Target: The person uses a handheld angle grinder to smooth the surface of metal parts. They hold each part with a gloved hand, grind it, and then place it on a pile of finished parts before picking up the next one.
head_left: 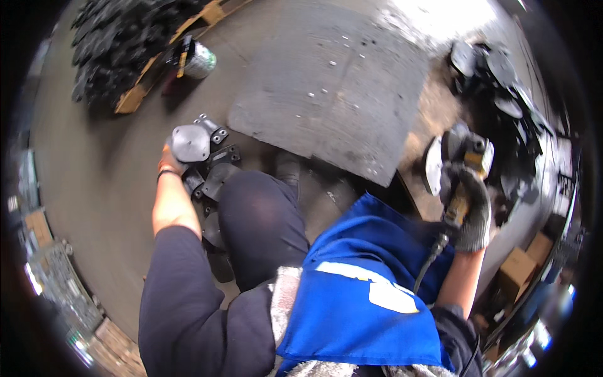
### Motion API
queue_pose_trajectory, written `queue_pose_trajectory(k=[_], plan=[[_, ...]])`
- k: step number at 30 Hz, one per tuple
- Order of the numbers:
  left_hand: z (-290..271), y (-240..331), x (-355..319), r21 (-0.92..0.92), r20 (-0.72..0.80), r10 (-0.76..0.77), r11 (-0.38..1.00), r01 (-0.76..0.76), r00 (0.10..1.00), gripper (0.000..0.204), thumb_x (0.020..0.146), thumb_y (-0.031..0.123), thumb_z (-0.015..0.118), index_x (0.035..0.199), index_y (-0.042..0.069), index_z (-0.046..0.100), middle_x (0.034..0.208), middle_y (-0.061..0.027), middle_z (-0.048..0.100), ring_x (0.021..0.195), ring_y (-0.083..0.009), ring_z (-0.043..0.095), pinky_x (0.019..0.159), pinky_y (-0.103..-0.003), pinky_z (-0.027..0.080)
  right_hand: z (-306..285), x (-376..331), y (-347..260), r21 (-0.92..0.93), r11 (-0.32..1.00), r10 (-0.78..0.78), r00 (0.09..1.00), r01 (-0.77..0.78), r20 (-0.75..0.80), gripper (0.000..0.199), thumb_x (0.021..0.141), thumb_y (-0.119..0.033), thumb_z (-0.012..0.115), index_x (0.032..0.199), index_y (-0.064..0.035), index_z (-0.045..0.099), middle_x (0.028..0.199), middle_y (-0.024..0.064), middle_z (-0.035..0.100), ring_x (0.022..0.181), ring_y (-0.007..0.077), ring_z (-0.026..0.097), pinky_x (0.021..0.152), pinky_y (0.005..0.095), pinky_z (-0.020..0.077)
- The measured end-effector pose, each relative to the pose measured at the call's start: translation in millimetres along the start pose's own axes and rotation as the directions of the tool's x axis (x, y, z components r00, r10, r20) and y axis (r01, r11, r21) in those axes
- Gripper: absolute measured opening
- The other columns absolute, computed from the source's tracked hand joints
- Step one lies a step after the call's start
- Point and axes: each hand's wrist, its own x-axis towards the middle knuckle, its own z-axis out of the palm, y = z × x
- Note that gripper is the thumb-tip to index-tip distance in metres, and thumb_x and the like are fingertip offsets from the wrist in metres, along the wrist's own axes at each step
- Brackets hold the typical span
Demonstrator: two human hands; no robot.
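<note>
At far left, a metal-looking bin (59, 279) stands near the rim of the view. Above and right of it, a wooden pallet (133, 97) carries a heap of dark metal parts (119, 38); a bucket (202, 61) with a pale, mottled side stands just beside the pallet.

The left hand (171, 157), with a dark band at its wrist, is closed on the left edge of a round grey metal plate (190, 143); most of its fingers are hidden. Small dark brackets with bolt holes (225, 154) lie just beside the plate, and further round plates (220, 180) lie near the left knee (257, 204).

At centre, small bits are scattered over a dark, scuffed tabletop (326, 81). The person wears a blue apron (367, 314).

To the right, the right hand (475, 198), in a grey knit glove, is wrapped firmly around a yellow-and-black power tool (457, 206), its line running back across the apron. Beyond it is a pile of dark, round-ended metal parts (500, 66). Cardboard boxes (518, 270) stand at lower right.
</note>
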Motion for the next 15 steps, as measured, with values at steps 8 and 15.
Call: queue_pose_trajectory(k=[8,15], plan=[[10.4,118.1,-108.0,-0.007,0.176,0.589,0.802,-0.597,0.789,0.068,0.094,0.050,0.058,0.147,0.011,0.044,0.145,-0.0119,0.052,0.126,-0.0296,0.055,0.103,-0.043,0.041,-37.3,-5.4,-39.2,0.302,0.932,-0.258,0.953,0.203,0.158,0.035,0.091,-0.014,0.064,0.117,0.0096,0.057,0.108,0.0211,0.068,0.090,0.0272,0.071,0.079,0.0323,0.0619],[209.9,189.0,-335.9,0.026,0.585,0.699,0.491,-0.871,0.411,0.058,0.099,0.047,0.051,0.145,0.013,0.046,0.139,-0.0061,0.058,0.113,-0.0224,0.062,0.089,-0.033,0.048,-88.3,-23.5,-26.9,0.494,0.851,-0.269,0.956,0.180,0.115,0.032,0.091,-0.013,0.065,0.109,0.0115,0.056,0.101,0.0203,0.065,0.080,0.0274,0.068,0.073,0.0326,0.0612]])
